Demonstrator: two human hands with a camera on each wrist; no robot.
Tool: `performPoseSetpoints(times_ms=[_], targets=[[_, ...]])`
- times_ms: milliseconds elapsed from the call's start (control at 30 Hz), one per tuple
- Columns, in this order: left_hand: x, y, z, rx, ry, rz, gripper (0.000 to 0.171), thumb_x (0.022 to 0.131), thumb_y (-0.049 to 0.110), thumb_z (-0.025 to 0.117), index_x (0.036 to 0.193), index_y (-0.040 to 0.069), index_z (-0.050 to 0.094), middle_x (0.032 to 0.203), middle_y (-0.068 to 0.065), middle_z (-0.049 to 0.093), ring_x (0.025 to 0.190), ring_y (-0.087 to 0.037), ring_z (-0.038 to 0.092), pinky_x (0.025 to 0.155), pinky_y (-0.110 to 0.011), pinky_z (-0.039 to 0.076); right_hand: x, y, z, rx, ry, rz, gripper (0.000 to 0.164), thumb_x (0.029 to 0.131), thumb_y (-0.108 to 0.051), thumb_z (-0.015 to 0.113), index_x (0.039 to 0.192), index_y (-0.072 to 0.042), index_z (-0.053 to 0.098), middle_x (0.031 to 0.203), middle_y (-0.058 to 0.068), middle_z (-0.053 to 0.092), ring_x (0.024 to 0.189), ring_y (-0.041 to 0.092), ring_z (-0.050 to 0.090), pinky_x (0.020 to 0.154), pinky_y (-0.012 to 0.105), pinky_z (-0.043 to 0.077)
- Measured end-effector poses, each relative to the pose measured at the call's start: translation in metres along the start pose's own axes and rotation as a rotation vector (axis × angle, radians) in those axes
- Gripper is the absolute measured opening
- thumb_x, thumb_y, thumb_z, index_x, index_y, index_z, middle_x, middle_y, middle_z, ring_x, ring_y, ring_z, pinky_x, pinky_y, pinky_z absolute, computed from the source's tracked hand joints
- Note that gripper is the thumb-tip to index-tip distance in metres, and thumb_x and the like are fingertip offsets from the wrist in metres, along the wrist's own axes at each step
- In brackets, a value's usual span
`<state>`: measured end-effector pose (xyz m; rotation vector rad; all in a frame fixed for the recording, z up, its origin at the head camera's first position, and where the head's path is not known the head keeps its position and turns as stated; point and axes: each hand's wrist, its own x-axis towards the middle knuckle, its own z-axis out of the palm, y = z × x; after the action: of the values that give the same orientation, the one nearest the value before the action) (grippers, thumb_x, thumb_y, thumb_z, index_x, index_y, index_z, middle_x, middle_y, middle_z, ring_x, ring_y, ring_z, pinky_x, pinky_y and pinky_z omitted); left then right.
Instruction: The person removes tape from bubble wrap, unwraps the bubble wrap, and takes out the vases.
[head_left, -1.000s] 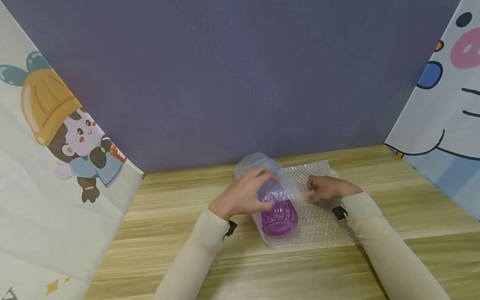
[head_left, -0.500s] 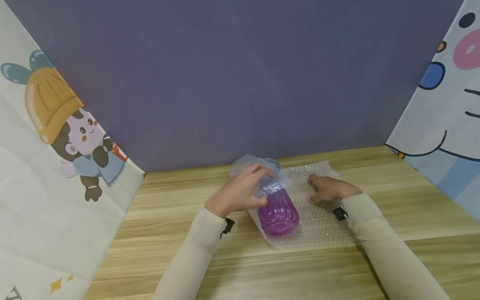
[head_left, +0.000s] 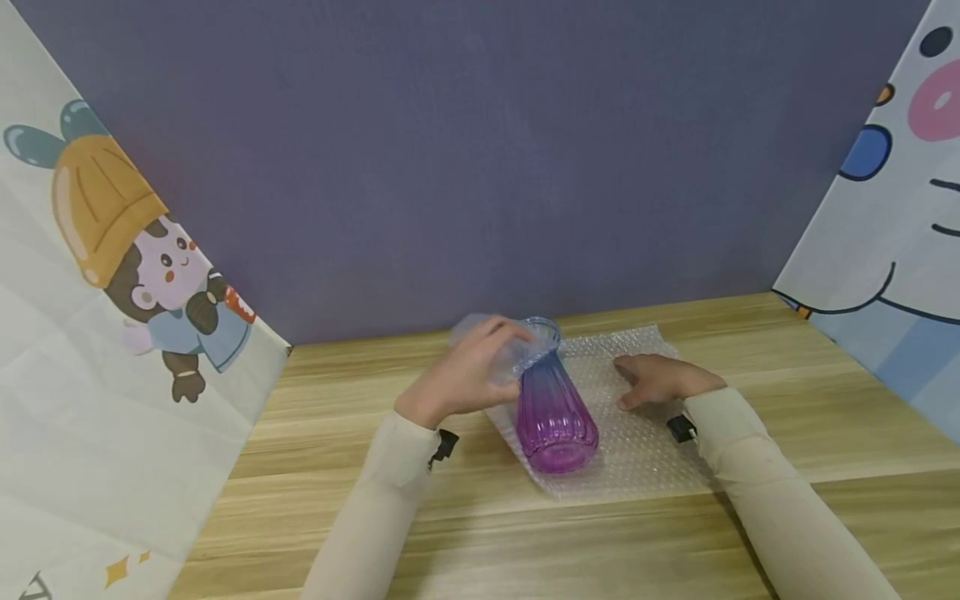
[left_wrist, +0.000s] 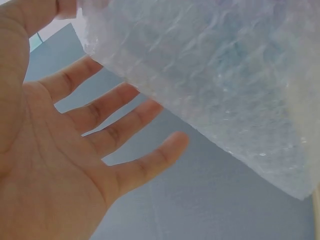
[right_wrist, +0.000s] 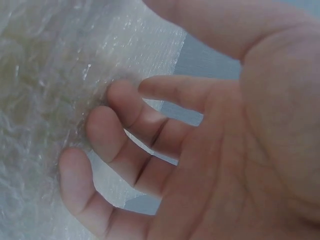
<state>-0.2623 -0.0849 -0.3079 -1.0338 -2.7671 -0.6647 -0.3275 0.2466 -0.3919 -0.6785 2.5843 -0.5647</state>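
A ribbed glass vase (head_left: 557, 421), blue at the neck and purple toward the base, lies on a sheet of bubble wrap (head_left: 637, 454). The left hand (head_left: 467, 375) is beside the vase's neck, at a raised flap of the wrap. In the left wrist view, its spread fingers (left_wrist: 150, 167) reach to the edge of the bubble wrap (left_wrist: 200, 75), some tips hidden behind it, with the thumb apart from them. The right hand (head_left: 663, 379) rests on the wrap right of the vase, fingers (right_wrist: 107, 132) loosely bent against the sheet.
The wooden tabletop (head_left: 337, 450) stretches around the wrap. Behind it stands a plain blue-grey panel (head_left: 480, 167). Cartoon-printed sheets flank both sides, a left sheet (head_left: 60, 400) and a right sheet (head_left: 840, 242).
The left hand has moved left, and the wrap flap has folded back with it. More of the vase now shows, including its neck and rim. The right hand has barely moved.
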Motion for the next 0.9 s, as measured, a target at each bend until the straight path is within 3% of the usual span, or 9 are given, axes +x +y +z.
performPoseSetpoints(times_ms=[233, 600, 900], targets=[[-0.004, -0.006, -0.008, 0.010, 0.009, -0.050, 0.063, 0.081, 0.020, 0.079, 0.140, 0.016, 0.057, 0.145, -0.001, 0.056, 0.137, -0.022, 0.049, 0.123, -0.045, 0.035, 0.002, 0.002, 0.001, -0.007, 0.007, -0.006, 0.088, 0.091, -0.029, 0.078, 0.151, 0.016, 0.032, 0.151, 0.040, 0.040, 0.138, 0.057, 0.043, 0.114, 0.066, 0.038], [-0.008, -0.011, -0.019, -0.018, 0.006, -0.132, 0.073, 0.084, 0.021, 0.077, 0.150, 0.017, 0.047, 0.152, -0.002, 0.050, 0.142, -0.024, 0.047, 0.120, -0.046, 0.040, 0.002, 0.002, 0.000, -0.008, 0.019, -0.016, 0.087, 0.091, -0.029, 0.078, 0.150, 0.017, 0.033, 0.149, 0.040, 0.042, 0.137, 0.057, 0.043, 0.114, 0.066, 0.038], [-0.011, -0.019, -0.025, 0.002, 0.022, -0.143, 0.060, 0.085, 0.023, 0.075, 0.142, 0.017, 0.056, 0.146, -0.001, 0.056, 0.140, -0.024, 0.050, 0.120, -0.044, 0.040, 0.002, 0.002, 0.000, -0.042, 0.042, -0.031, 0.084, 0.089, -0.028, 0.078, 0.146, 0.019, 0.037, 0.147, 0.042, 0.044, 0.136, 0.059, 0.042, 0.113, 0.067, 0.038]])
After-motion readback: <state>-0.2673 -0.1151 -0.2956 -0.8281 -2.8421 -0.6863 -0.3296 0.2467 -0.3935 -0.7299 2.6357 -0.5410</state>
